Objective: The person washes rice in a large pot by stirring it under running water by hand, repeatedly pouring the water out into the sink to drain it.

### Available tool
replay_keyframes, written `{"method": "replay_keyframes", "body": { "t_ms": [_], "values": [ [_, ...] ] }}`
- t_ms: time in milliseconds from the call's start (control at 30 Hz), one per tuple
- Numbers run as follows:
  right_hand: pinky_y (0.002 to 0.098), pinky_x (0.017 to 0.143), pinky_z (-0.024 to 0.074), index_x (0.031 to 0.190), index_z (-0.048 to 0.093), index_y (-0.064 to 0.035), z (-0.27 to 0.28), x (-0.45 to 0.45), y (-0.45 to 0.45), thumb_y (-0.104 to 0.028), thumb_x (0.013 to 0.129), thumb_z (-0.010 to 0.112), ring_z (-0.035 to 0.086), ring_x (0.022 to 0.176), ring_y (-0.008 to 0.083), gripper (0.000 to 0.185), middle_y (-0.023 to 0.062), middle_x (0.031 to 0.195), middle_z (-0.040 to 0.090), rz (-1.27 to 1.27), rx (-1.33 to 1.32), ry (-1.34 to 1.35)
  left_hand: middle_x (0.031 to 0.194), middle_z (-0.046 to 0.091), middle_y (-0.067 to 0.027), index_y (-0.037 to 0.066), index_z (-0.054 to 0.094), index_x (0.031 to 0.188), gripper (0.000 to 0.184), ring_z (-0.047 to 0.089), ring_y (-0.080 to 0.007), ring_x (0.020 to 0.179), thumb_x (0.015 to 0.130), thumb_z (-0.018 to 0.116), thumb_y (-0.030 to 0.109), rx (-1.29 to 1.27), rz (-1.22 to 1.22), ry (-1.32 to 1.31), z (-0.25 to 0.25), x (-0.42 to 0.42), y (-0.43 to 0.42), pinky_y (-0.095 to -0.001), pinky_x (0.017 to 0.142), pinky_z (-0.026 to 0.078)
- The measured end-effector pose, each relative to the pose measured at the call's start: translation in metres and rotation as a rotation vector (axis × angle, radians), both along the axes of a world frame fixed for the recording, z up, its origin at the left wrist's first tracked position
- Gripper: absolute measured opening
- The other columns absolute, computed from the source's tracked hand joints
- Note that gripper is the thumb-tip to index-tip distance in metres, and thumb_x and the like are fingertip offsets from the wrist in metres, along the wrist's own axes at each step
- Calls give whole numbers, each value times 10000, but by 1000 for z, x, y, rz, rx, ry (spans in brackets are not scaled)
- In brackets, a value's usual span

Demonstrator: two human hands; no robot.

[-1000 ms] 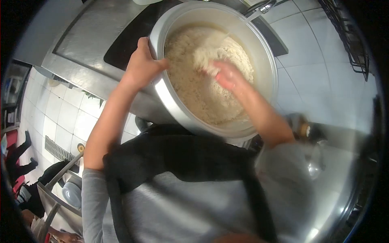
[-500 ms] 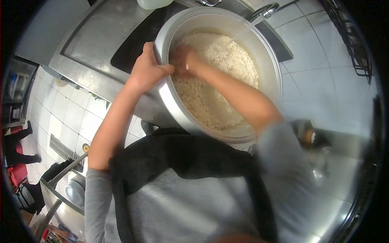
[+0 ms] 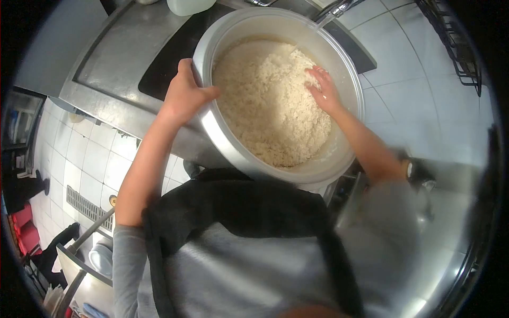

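A large metal pot [image 3: 216, 127] with a broad rim holds wet, pale grains that look like rice [image 3: 270, 100], with some cloudy water along the far side. On the left, my left hand [image 3: 185, 98] grips the pot's rim, thumb over the inner edge and fingers round the outside. My right hand [image 3: 324, 93] is inside the pot at its right, fingers spread and touching the rice, with a few grains stuck to the skin. From a chrome tap [image 3: 334, 11] above the far rim, a thin stream of water runs into the pot.
Left of the pot runs a stainless steel counter [image 3: 114, 58] with a dark recessed area [image 3: 154, 77]. A translucent container [image 3: 191, 5] stands behind. A black wire rack [image 3: 450, 42] hangs on the tiled wall [image 3: 403, 63]. Lower left are a cart with bowls [image 3: 101, 259] and a floor grate [image 3: 87, 204].
My right hand has swept from the pot's left side across to its right side, and its fingers have spread. My left hand keeps hold of the rim.
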State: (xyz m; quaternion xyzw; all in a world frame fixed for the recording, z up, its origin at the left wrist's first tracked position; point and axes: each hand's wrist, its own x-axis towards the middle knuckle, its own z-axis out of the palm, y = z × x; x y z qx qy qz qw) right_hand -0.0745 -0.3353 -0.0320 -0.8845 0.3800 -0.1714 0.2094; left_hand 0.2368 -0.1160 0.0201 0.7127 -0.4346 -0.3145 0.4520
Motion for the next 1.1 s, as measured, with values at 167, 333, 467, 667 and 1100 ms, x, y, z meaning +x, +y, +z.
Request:
{"method": "replay_keyframes", "body": {
  "t_ms": [167,333,467,667,1100],
  "values": [
    [414,985,317,1234,475,-136,-32,86,14,-177,792,597,356,1199,330,461,178,1281,394,10,-282,111,912,571,-228,-93,319,1176,727,595,-291,837,615,675,201,44,15,-44,5,-1,1,-330,742,469],
    [511,1027,222,1283,435,-211,-7,148,116,-400,755,604,273,1253,389,586,206,1363,284,295,-293,382,910,574,-227,-94,315,1180,742,600,-290,831,612,683,209,30,5,-16,2,0,0,-330,725,472],
    [510,1049,183,1289,431,-214,16,88,113,-419,738,624,206,1305,336,618,131,1415,235,671,-291,392,900,574,-221,-98,312,1183,756,599,-286,815,607,692,210,41,3,-43,1,0,0,-329,718,473],
    [486,1017,272,1224,515,-217,59,35,20,-422,722,656,280,1295,243,560,67,1423,267,399,-143,896,888,570,-214,-97,317,1177,739,595,-279,799,606,686,193,6,24,-37,-3,-1,0,-328,717,470],
    [182,465,312,714,476,-130,111,126,-70,-305,877,515,404,527,88,242,-17,622,438,503,1551,-640,919,565,-232,-99,316,1176,731,595,-281,816,610,678,191,37,11,-30,6,-2,2,-332,726,473]
  ]
}}
